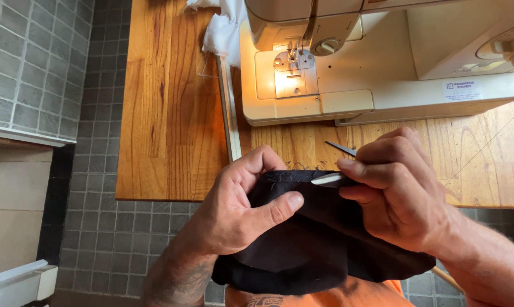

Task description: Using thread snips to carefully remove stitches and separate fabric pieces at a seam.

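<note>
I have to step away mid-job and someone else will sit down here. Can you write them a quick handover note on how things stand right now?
Left hand: pinches the black fabric at its top edge, thumb on top.
Right hand: holds small thread snips, blades open at that edge.
Fabric is held over the lap, in front of the wooden table. Sewing machine has its light on, nothing under the needle; white cloth lies behind it.
Done: cannot tell.
Left: loose threads show along the edge.

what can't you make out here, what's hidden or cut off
Head view only:
- Snips: handles hidden inside the right hand; only the blade tips show.
- Black fabric: its left part is covered by the left hand; the cut point at the edge is too small to tell.
- Sewing machine: top and right side cut off by the frame.
- White cloth: cut off at the top edge.
</note>
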